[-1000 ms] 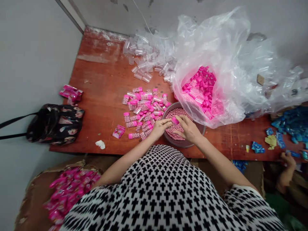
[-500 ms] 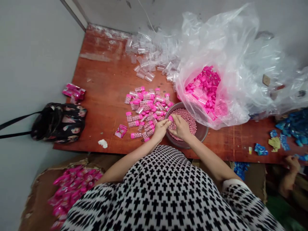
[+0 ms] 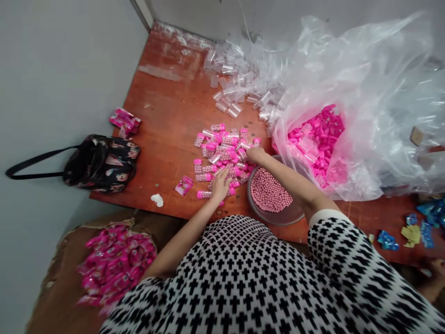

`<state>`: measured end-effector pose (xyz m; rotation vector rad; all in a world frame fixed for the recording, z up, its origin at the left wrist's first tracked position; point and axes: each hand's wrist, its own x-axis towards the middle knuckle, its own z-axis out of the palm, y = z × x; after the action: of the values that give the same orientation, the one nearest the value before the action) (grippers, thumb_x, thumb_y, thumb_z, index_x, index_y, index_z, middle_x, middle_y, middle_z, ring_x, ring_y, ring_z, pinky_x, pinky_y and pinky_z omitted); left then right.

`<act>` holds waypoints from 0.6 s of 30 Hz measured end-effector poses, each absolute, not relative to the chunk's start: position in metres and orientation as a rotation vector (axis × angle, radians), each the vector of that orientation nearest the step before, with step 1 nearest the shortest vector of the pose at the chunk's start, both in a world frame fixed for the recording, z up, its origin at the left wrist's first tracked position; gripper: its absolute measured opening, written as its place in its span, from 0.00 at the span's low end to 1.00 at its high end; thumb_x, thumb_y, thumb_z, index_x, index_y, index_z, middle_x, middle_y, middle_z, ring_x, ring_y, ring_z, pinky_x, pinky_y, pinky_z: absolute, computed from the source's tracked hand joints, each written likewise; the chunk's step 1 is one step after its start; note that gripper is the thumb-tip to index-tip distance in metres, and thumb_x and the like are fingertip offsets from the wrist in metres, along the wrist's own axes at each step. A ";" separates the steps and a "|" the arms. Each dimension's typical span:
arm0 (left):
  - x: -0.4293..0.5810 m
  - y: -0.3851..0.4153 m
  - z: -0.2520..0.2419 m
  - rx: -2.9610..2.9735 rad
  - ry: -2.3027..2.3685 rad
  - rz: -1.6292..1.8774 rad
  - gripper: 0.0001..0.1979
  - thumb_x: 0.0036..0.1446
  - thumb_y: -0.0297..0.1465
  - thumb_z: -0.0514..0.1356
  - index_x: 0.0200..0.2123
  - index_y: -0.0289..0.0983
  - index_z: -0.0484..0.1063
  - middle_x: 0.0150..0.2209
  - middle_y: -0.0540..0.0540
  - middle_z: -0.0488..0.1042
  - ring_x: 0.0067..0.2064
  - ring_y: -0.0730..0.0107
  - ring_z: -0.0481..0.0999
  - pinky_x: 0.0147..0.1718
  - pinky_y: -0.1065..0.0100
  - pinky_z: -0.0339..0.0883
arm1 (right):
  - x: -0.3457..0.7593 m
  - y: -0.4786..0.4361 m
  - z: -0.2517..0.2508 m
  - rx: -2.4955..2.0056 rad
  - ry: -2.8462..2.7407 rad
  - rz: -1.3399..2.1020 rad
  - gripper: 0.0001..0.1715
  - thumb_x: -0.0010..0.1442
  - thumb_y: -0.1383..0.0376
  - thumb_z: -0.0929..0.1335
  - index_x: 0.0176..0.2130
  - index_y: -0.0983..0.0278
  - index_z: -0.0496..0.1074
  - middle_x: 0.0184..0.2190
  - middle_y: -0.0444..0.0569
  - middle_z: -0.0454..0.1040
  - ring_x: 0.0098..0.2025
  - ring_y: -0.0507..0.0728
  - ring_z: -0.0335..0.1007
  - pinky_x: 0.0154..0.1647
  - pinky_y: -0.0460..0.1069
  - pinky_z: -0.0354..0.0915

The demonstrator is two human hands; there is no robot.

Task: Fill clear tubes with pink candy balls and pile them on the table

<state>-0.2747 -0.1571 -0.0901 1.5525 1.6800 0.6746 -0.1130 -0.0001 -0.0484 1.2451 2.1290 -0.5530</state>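
Half a second before, both hands had been pressed together over the near-left rim of the round grey metal bowl (image 3: 278, 221) of small pink balls, with a pink-capped tube pinched between them. They had since parted and left the bowl. The right hand (image 3: 255, 154) had reached across to the bowl's 11 o'clock, onto the right edge of the heap of clear plastic tubes with pink caps (image 3: 222, 148), which lay on the reddish-brown wooden counter (image 3: 167, 116) at the bowl's 10 o'clock. The left hand (image 3: 221, 185) lay at the bowl's 9 o'clock, its fingers stretched loosely over the heap's near tubes and grasping nothing that showed. The work had apparently moved from bowl to heap – the capped tube could no longer be told from its neighbours. The right hand's fingers were curled downward, and whether they grasped a tube could not be told. The large crumpled clear plastic bag (image 3: 365, 93) at 2 o'clock veiled most of its loose pink caps (image 3: 316, 139) and ran out of frame – another person's hand (image 3: 434, 273) at 4 o'clock was cut off by the edge.
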 end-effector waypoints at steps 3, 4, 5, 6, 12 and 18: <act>-0.272 -0.172 -0.100 1.593 1.622 0.626 0.21 0.58 0.30 0.54 0.55 0.34 0.67 0.59 0.39 0.65 0.63 0.58 0.60 0.62 0.53 0.52 | -0.119 0.006 -0.066 1.226 2.085 -0.483 0.25 0.46 0.70 0.72 0.46 0.74 0.73 0.46 0.68 0.73 0.48 0.67 0.73 0.47 0.56 0.68; -0.272 -0.175 -0.102 1.593 1.619 0.620 0.21 0.58 0.30 0.53 0.54 0.34 0.67 0.60 0.39 0.64 0.64 0.57 0.58 0.62 0.52 0.52 | -0.120 0.007 -0.070 1.212 2.080 -0.466 0.26 0.45 0.69 0.73 0.45 0.73 0.74 0.46 0.68 0.74 0.47 0.67 0.73 0.47 0.57 0.67; -0.272 -0.178 -0.104 1.592 1.619 0.620 0.21 0.58 0.31 0.53 0.54 0.34 0.67 0.61 0.39 0.62 0.65 0.56 0.56 0.62 0.51 0.51 | -0.121 0.008 -0.074 1.197 2.081 -0.450 0.25 0.44 0.68 0.73 0.44 0.72 0.75 0.45 0.67 0.75 0.47 0.67 0.73 0.48 0.58 0.67; -0.272 -0.179 -0.105 1.591 1.619 0.624 0.20 0.59 0.31 0.53 0.54 0.35 0.67 0.61 0.40 0.62 0.65 0.56 0.55 0.62 0.51 0.51 | -0.122 0.008 -0.077 1.183 2.090 -0.435 0.24 0.45 0.68 0.73 0.44 0.71 0.75 0.44 0.65 0.75 0.47 0.67 0.73 0.48 0.59 0.66; -0.276 -0.181 -0.105 1.581 1.618 0.639 0.18 0.59 0.32 0.53 0.51 0.36 0.70 0.61 0.39 0.61 0.64 0.54 0.56 0.62 0.49 0.51 | -0.118 0.003 -0.084 1.125 2.164 -0.387 0.18 0.49 0.71 0.68 0.42 0.73 0.75 0.42 0.64 0.76 0.46 0.67 0.73 0.47 0.59 0.65; -0.278 -0.188 -0.104 1.573 1.629 0.650 0.18 0.58 0.31 0.53 0.49 0.33 0.72 0.60 0.38 0.64 0.62 0.56 0.61 0.61 0.53 0.55 | -0.118 0.002 -0.082 1.094 2.181 -0.394 0.16 0.52 0.72 0.65 0.40 0.74 0.75 0.42 0.66 0.76 0.45 0.66 0.74 0.46 0.57 0.65</act>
<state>-0.2781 -0.1877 -0.1044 1.5725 1.6293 0.6499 -0.1185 0.0024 -0.0817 1.0943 2.1807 -0.3938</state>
